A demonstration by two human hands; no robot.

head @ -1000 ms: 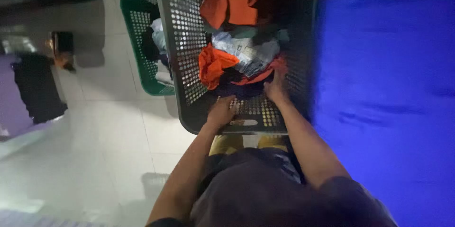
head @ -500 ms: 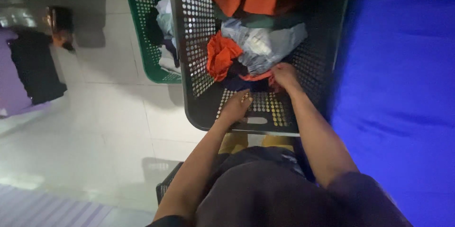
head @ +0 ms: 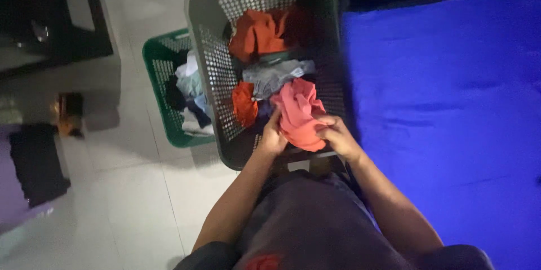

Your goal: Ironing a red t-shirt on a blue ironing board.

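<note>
Floor (head: 129, 191) is pale tile on your far left, with a dark bag (head: 36, 163) lying at the frame edge. Next right, a green basket (head: 155, 72) holds light clothes and sits touching the left wall of the grey basket (head: 208, 50). Grey basket is directly in front of you, perforated walls, handle slot at the far rim. Inside it: orange cloth (head: 256, 33) at the far end, grey cloth (head: 276, 75) in the middle, a small orange piece (head: 243, 103) near the left wall.

Your left hand (head: 272, 137) is closed on the left edge of the pink cloth (head: 298, 112), fingers curled into the fabric. Pink cloth is bunched, lifted above the near end of the grey basket, sitting between both hands. Your right hand (head: 333, 135) is closed on its right lower edge, just right of the left hand. Both hands are over the near rim.

Blue sheet (head: 445, 106) fills the right side, just beside the grey basket's right wall.
</note>
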